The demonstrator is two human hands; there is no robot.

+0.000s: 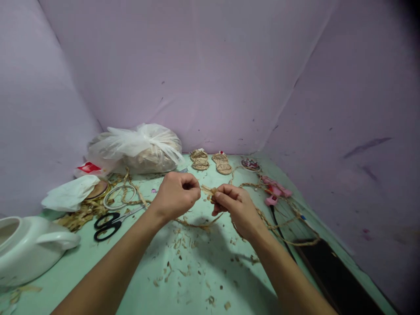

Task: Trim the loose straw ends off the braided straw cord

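My right hand pinches a small bunch of pale dried-fibre strips, whose loose ends point left. My left hand is closed beside those ends, its fingertips curled together; what they grip is hidden. A braided fibre cord runs below both hands, loops to the right and lies in coils there. Black-handled scissors lie left of my left wrist. Two small woven slipper-shaped pieces stand beyond my hands, one with a red dot.
A tied plastic bag fills the back left. Left are a white ring, dried scraps and a white pot. Right are a dish of beads, a pink glue gun with black cable and a dark flat object.
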